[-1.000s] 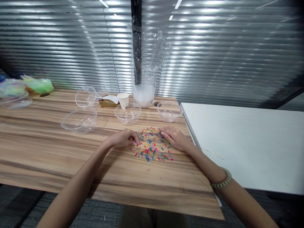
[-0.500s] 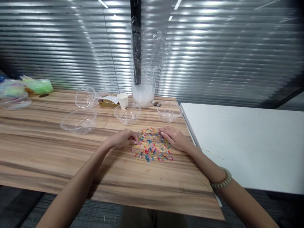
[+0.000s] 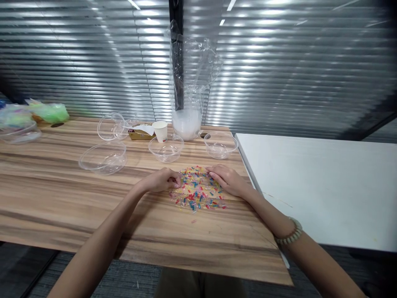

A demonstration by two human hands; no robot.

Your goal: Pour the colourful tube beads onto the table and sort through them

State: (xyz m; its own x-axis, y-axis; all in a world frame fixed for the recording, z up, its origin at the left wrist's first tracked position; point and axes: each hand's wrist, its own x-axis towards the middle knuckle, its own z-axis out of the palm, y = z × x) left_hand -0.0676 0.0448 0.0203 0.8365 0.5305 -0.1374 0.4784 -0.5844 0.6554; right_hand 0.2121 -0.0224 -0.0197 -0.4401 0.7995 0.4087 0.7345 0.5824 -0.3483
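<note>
Small tube-shaped beads [image 3: 195, 196] in red, blue, yellow and pink lie spread in a loose patch on the wooden table. At the patch's left edge is my left hand [image 3: 164, 179], closed, its fingers curled in with the thumb against them; whatever they may hold is hidden. My right hand [image 3: 228, 179] rests palm down on the patch's right side, fingers stretched out and touching the beads. Behind the beads stand two clear plastic bowls, one round bowl [image 3: 166, 153] in the middle and another bowl [image 3: 220, 151] to the right.
Further left stands a third clear bowl [image 3: 105, 163], with clear lids [image 3: 111, 131] behind it. A paper cup [image 3: 160, 132], a small brown box [image 3: 139, 134] and bagged stacked bowls [image 3: 187, 124] line the back. A white table [image 3: 322, 186] adjoins on the right.
</note>
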